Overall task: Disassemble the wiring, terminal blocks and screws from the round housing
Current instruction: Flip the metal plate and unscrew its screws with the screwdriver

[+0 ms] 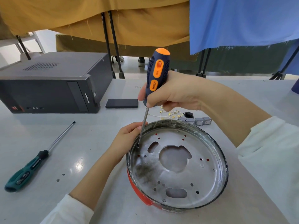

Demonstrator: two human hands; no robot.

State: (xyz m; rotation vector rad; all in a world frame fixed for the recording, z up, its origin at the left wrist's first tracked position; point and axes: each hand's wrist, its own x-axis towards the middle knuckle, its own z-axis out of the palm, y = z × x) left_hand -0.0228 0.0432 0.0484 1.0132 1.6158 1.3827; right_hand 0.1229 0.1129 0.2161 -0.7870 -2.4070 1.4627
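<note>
The round housing (216, 183), a red-sided pan with a shiny metal plate full of holes, lies on the table in front of me. My right hand (171, 92) grips a blue and orange screwdriver (157, 73) upright, its tip set on a screw (138, 147) at the plate's left edge. My left hand (127, 141) holds the housing's left rim, fingers curled over it beside the shaft. Loose white wires with yellow terminals (168, 114), a black socket (187, 114) and grey switch blocks (199, 121) lie just behind the housing.
A green-handled screwdriver (30, 165) lies on the table to the left. A black computer case (48, 84) stands at the back left, with a flat black cover (122, 103) beside it. Small dark bits (60, 177) lie near my left forearm. Yellow and blue cloths hang behind the table.
</note>
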